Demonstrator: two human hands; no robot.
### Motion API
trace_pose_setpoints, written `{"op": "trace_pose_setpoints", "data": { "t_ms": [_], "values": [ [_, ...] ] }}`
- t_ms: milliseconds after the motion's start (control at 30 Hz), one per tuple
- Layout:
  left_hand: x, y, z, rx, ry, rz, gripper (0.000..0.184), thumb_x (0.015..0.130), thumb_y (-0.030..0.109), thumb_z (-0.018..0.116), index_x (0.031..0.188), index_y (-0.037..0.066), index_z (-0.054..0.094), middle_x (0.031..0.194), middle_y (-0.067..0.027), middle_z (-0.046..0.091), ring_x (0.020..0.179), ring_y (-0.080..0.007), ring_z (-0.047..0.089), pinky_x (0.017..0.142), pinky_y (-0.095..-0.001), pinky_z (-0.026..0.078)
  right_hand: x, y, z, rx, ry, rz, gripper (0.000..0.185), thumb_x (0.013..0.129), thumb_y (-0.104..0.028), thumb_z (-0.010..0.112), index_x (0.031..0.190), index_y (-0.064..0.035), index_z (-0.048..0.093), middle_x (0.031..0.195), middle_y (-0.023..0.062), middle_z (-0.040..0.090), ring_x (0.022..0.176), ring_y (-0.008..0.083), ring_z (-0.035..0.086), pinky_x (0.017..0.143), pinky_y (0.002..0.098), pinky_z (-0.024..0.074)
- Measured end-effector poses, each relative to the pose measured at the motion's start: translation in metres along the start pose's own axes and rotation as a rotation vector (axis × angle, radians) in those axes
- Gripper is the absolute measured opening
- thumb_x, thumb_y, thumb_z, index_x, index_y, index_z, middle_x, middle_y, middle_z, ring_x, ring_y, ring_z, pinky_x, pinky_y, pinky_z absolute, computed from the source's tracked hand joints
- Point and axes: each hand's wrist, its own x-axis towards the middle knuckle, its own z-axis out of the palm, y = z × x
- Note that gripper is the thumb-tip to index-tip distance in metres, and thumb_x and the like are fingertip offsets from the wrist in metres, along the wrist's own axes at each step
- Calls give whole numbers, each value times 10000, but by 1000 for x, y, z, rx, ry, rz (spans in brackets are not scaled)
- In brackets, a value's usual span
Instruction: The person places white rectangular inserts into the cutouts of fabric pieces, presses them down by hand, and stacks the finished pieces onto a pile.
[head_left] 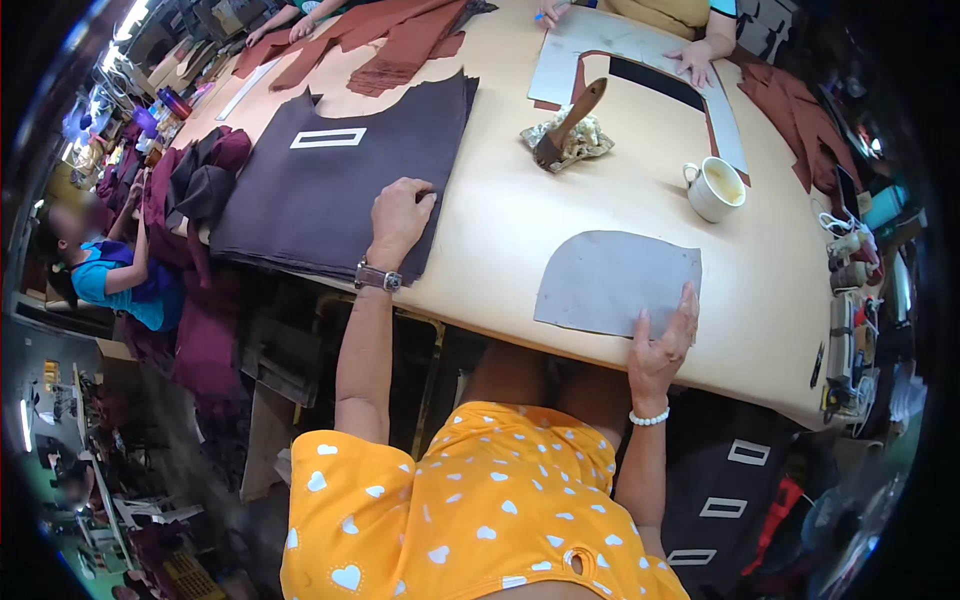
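Note:
My left hand [403, 217], with a watch on its wrist, rests near the right edge of a stack of dark fabric panels [330, 195]. Its fingers are curled together, and what they hold, if anything, is hidden. A white rectangular frame [328, 138] lies on the top panel. Near the front edge of the table, my right hand [664, 340] touches a grey, rounded-corner panel [615, 280], thumb and fingers apart. A bead bracelet circles that wrist. Beyond the panel, a wooden-handled brush [575, 120] lies across a crumpled, whitish-coated lump [590, 143].
A white cup [716, 190] with yellowish contents stands on the tan table [490, 250]. Across it, another person's hand [692, 62] rests on a pale template [600, 38]. Rust-brown fabric [400, 45] lies at the back. A person in blue [115, 275] is at the left.

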Motion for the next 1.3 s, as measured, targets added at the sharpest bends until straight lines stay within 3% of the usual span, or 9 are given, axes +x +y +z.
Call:
{"op": "trace_pose_setpoints", "data": {
  "t_ms": [533, 633, 767, 800, 900, 1033, 1167, 1267, 1300],
  "values": [
    [-2, 9, 8, 264, 42, 128, 170, 729, 149, 606, 820, 28, 684, 828, -103, 652, 758, -282, 631, 701, -361, 505, 1, -3, 3, -54, -25, 22, 611, 773, -53, 605, 1321, 35, 350, 1314, 222, 418, 1224, 390, 378, 1027, 442, 296],
    [7, 3, -1, 34, 107, -24, 176, 729, 147, 604, 815, 12, 677, 807, -130, 656, 721, -302, 632, 676, -360, 507, 1, -4, 3, -57, -25, 26, 611, 774, -47, 602, 1321, 41, 346, 1309, 225, 423, 1224, 391, 378, 1028, 440, 296],
    [20, -25, -9, -430, 196, -293, 184, 775, 169, 628, 836, -4, 649, 691, -101, 642, 623, -162, 608, 604, -279, 480, 3, -5, 3, -18, -18, 28, 620, 772, -40, 602, 1326, 48, 337, 1281, 226, 452, 1219, 384, 386, 1023, 436, 298],
    [22, -35, -9, -535, 162, -351, 172, 793, 139, 644, 845, -25, 632, 670, -42, 622, 616, -75, 542, 577, -237, 441, 3, -5, 3, 1, -20, 36, 624, 770, -38, 604, 1327, 50, 335, 1267, 223, 465, 1209, 382, 397, 1017, 437, 304],
    [20, -43, -1, -894, 211, -326, 156, 804, 107, 630, 835, -45, 622, 686, -3, 619, 620, -46, 523, 564, -217, 424, 4, -8, 1, 26, -44, 57, 643, 760, -34, 614, 1332, 47, 332, 1227, 214, 500, 1166, 373, 439, 988, 432, 329],
    [9, -31, -10, -670, 160, -293, 155, 833, 45, 605, 955, -45, 640, 677, 51, 583, 606, -2, 479, 555, -158, 386, 4, -11, -2, -41, -37, 10, 580, 758, -11, 617, 1286, 41, 385, 1215, 211, 501, 1144, 359, 465, 986, 417, 340],
    [-14, 9, -22, -530, 223, -113, 154, 827, 75, 592, 937, -9, 661, 671, -91, 637, 593, -71, 555, 558, -235, 434, 8, -33, 2, 142, -92, -40, 562, 742, -37, 646, 1255, 10, 421, 1189, 197, 519, 1090, 338, 490, 955, 399, 359],
    [-41, 37, -23, -476, 194, 93, 145, 820, 73, 591, 937, 8, 647, 828, -193, 640, 752, -327, 647, 651, -321, 500, 24, -64, 26, 255, -245, -139, 675, 729, -114, 695, 1306, 23, 372, 1127, 201, 547, 919, 317, 554, 827, 383, 435],
    [-50, 46, -23, -457, 138, 96, 127, 806, 54, 590, 915, 6, 634, 835, -177, 641, 775, -326, 637, 673, -327, 501, 29, -75, 39, 326, -330, -117, 719, 726, -135, 709, 1324, 28, 344, 1091, 200, 562, 858, 302, 575, 766, 372, 464]
  ]
}}
